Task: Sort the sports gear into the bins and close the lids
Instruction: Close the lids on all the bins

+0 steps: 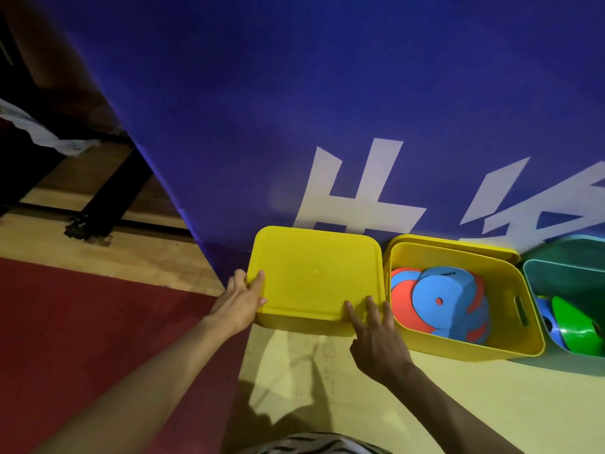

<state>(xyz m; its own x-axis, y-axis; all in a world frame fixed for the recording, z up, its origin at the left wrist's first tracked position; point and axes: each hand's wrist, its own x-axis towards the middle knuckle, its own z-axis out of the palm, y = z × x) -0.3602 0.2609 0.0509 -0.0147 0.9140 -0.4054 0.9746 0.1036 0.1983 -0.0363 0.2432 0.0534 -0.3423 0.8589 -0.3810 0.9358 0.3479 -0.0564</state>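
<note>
A yellow bin with its yellow lid [316, 275] on top stands on the floor against a blue banner. My left hand [240, 298] holds the lid's left edge, thumb on top and fingers along the side. My right hand [376, 335] presses straight fingers on the lid's front right corner. To the right stands an open yellow bin [510, 280] holding several blue and orange flat discs [438, 301]. Further right, a green bin [556, 273] holds green and blue gear [576, 329], partly cut off by the frame edge.
The blue banner [327, 109] with white characters rises right behind the bins. A yellow lid [458, 245] leans behind the open yellow bin. A dark metal frame [108, 198] crosses the wooden floor at left, beside a red floor area [82, 322].
</note>
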